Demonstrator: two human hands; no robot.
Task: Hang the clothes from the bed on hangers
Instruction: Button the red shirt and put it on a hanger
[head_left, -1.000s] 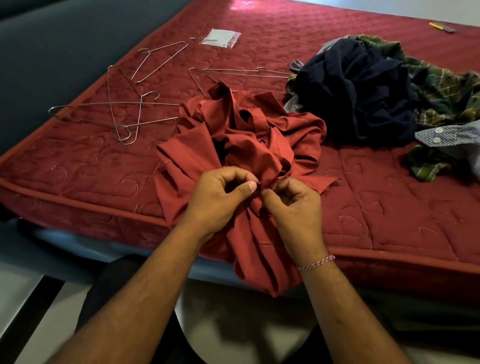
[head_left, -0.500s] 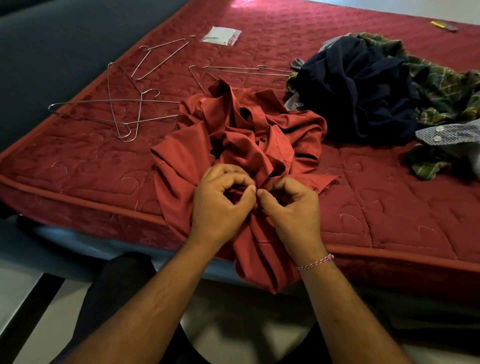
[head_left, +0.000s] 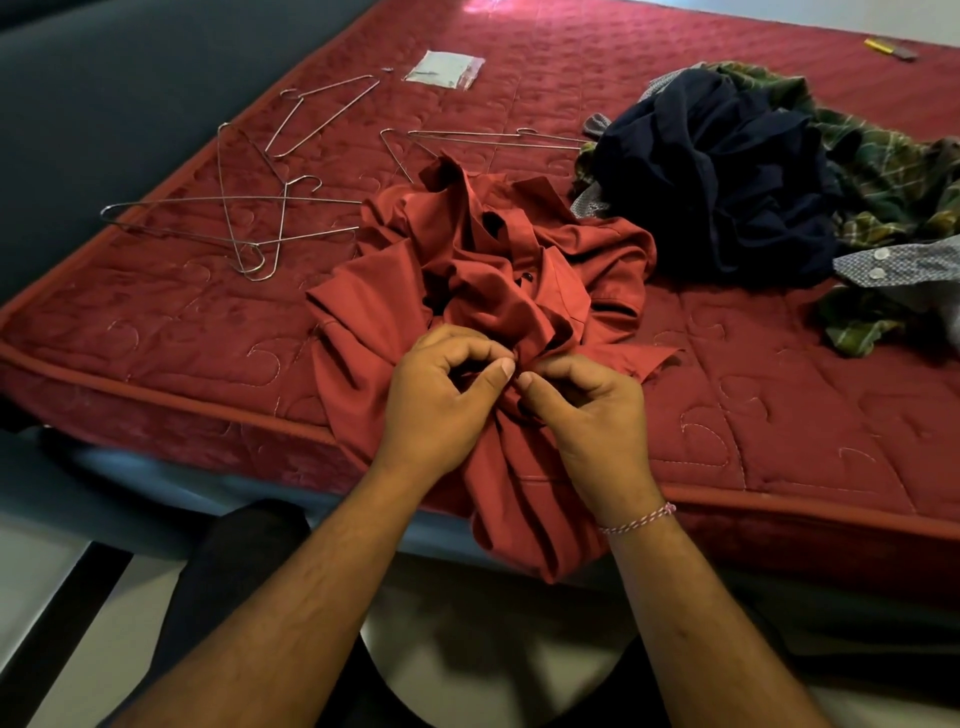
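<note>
Your left hand (head_left: 441, 395) and right hand (head_left: 587, 410) are both pinched shut on the crumpled rust-red button-up shirt (head_left: 483, 312), thumbs and forefingers meeting tip to tip at one small fold of cloth between them, probably a button or the placket, though what exactly sits inside the pinch is hidden by the fingers. The shirt is bunched right under and just beyond your hands, lying on the near edge of the quilted red mattress of the bed (head_left: 208, 332), with its lower part draped over that edge and hanging down below your wrists. Its long axis runs roughly away from you, collar end far, tail end near and drooping. What matters for the next move: the thin bare wire hangers (head_left: 234, 218) lie ahead and to the left of your hands, well apart from the shirt's near end, with one crossed pair nearest the left hand and another hanger (head_left: 483, 137) just beyond the shirt's far collar end. So the left hand looks like the nearer one to fetch a hanger while the right keeps hold of the shirt. The dark navy garment heaped up (head_left: 727, 171) and the green plaid shirt (head_left: 893, 171) sit ahead and to the right of the right hand, not yet hung.
</note>
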